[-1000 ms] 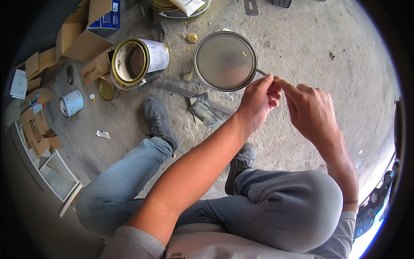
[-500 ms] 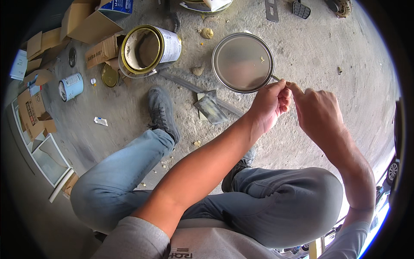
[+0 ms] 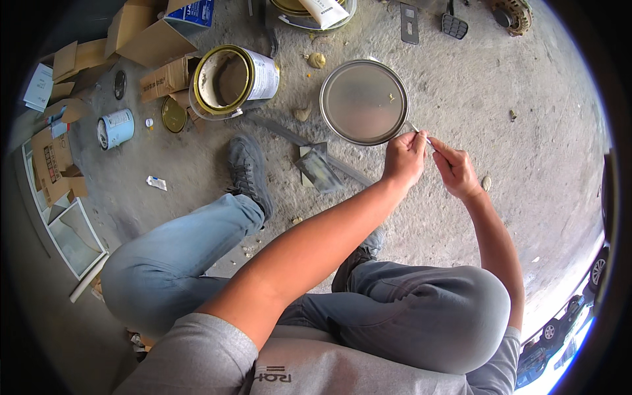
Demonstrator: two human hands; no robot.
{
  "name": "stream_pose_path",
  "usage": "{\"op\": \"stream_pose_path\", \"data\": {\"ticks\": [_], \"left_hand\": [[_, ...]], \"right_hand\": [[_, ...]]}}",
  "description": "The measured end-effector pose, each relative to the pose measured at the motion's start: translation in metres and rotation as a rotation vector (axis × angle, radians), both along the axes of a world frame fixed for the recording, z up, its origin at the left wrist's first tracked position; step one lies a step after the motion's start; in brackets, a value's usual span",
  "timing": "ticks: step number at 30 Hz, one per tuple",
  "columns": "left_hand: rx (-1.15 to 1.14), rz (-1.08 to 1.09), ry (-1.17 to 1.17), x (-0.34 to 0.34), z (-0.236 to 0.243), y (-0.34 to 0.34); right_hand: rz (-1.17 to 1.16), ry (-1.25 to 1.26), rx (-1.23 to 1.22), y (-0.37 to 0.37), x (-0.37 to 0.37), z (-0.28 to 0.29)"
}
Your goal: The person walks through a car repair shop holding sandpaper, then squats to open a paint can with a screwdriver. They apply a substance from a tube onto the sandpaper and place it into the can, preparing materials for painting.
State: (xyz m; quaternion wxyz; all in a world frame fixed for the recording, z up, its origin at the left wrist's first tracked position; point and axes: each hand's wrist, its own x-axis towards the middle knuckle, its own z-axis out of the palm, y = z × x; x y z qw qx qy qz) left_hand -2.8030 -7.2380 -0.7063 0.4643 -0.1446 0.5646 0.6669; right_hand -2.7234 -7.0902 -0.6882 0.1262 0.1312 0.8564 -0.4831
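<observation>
In front of me stands a round metal can (image 3: 364, 104), seen from above, with a shiny grey top and a raised rim. My left hand (image 3: 404, 160) is closed beside its lower right rim, pinching a thin grey rod-like thing (image 3: 429, 141) that reaches the rim. My right hand (image 3: 456, 170) is just to the right, its thumb and fingers closed on the outer end of the same thing. Its exact kind is too small to tell, and my fingers hide most of it.
An open putty can (image 3: 261, 76) leans to the left, with cardboard boxes (image 3: 155, 43) behind it. A blue can (image 3: 117, 129) lies farther left. Flat scrapers (image 3: 320, 170) and a long metal strip (image 3: 349, 171) lie near my shoe (image 3: 250, 174). A pedal (image 3: 454, 26) lies at the far side.
My right hand has turned and drawn in lower, with its knuckles less raised, still closed by the left hand. The view has shifted slightly; both hands remain at the can's rim.
</observation>
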Motion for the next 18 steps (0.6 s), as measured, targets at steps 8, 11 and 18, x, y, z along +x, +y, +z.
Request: {"op": "stream_pose_path", "data": {"ticks": [8, 11, 18], "left_hand": [[0.129, 0.109, -0.3, 0.0, 0.024, -0.018], [0.202, 0.119, -0.325, -0.003, 0.023, -0.025], [0.089, 0.019, -0.251, -0.008, 0.019, -0.027]], "right_hand": [[0.232, -0.062, 0.545, -0.027, -0.011, 0.079], [0.284, -0.198, 0.685, -0.044, -0.02, 0.091], [0.115, -0.293, 0.379, -0.044, -0.018, 0.05]]}}
